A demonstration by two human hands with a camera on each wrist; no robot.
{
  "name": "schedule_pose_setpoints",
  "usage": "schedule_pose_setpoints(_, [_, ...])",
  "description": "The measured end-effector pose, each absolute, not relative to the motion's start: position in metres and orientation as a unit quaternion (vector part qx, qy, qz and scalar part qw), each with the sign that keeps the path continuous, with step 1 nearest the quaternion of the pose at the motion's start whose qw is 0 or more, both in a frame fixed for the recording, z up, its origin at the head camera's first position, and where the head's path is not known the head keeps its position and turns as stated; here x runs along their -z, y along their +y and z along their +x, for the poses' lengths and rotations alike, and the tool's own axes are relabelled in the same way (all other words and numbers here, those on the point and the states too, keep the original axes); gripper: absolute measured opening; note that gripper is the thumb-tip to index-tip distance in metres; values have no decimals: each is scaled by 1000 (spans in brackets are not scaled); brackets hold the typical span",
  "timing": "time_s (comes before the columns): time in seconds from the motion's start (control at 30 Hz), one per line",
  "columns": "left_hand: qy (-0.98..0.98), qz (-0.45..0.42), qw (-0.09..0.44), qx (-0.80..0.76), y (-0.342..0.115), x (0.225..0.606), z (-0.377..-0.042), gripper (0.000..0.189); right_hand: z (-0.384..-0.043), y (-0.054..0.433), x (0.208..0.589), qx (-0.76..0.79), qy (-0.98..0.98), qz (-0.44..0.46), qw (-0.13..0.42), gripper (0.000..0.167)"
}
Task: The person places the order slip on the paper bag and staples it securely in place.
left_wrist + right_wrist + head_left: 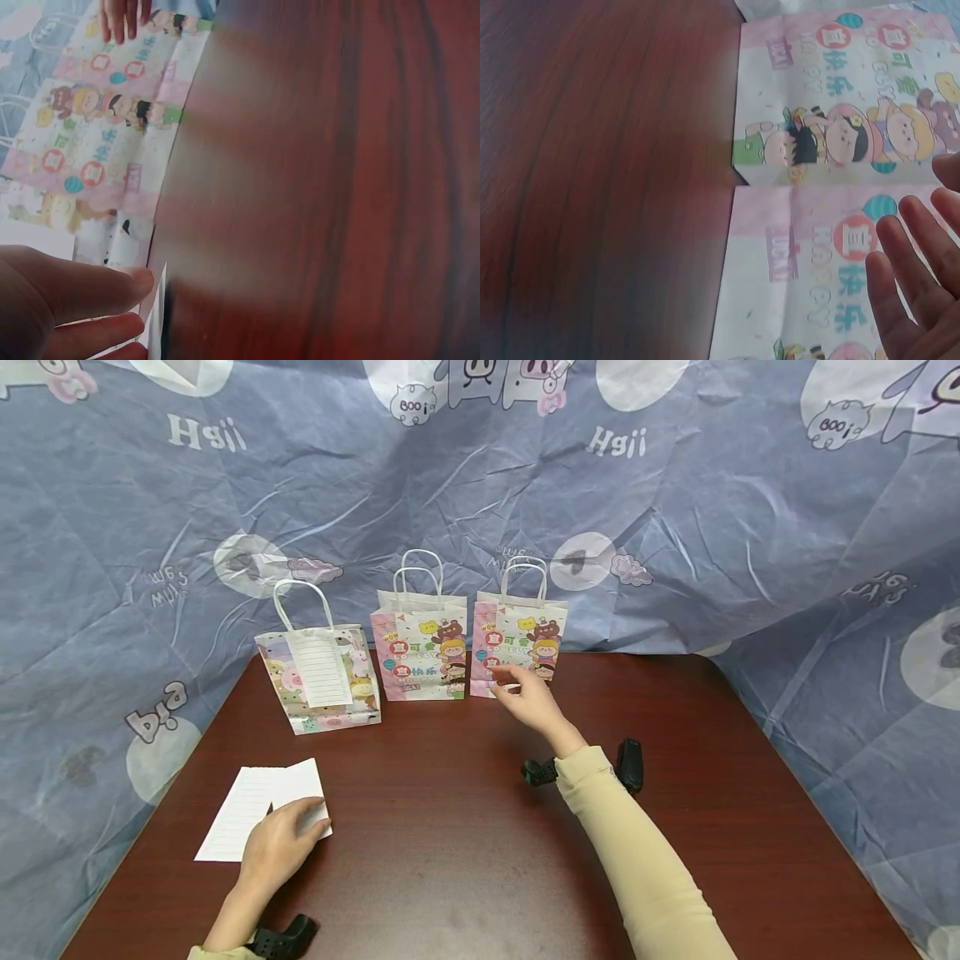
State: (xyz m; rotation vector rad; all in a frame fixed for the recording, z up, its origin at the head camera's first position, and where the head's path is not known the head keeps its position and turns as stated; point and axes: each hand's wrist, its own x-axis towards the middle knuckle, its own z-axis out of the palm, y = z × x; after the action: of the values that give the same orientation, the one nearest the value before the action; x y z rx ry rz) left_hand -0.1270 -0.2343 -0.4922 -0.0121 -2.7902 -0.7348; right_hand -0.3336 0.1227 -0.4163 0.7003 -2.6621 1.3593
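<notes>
At the front left of the table, two sheets of white paper overlap; the lower one is a lined sheet (pixel 236 814). My left hand (pixel 277 847) pinches the right side of the upper paper sheet (pixel 302 781), whose edge stands raised beside the fingertips in the left wrist view. My right hand (pixel 531 700) is in front of the right-hand paper gift bag (pixel 517 618), fingers spread and holding nothing. Beside it stands a matching gift bag (pixel 420 652) with pink edges and cartoon figures. On the left, an animal-print gift bag (pixel 366 706) carries a lined paper slip (pixel 321 668) on its front.
All the bags have white looped handles and stand along the back of the dark brown table (pixel 420 877). Behind them hangs a blue printed cloth (pixel 450 477), which also runs down both sides. Black wrist devices (pixel 630 766) are strapped to my forearms.
</notes>
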Motion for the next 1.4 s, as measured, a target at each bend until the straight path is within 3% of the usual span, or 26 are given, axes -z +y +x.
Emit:
schedule_pose_setpoints(1.03, [-939, -30, 204, 275, -219, 514, -124, 33, -358, 68, 412, -493, -854, 163, 35, 52])
schedule_pose_setpoints(1.4, [-912, -73, 274, 297, -225, 520, -130, 39, -362, 58, 414, -505, -848, 149, 49, 46])
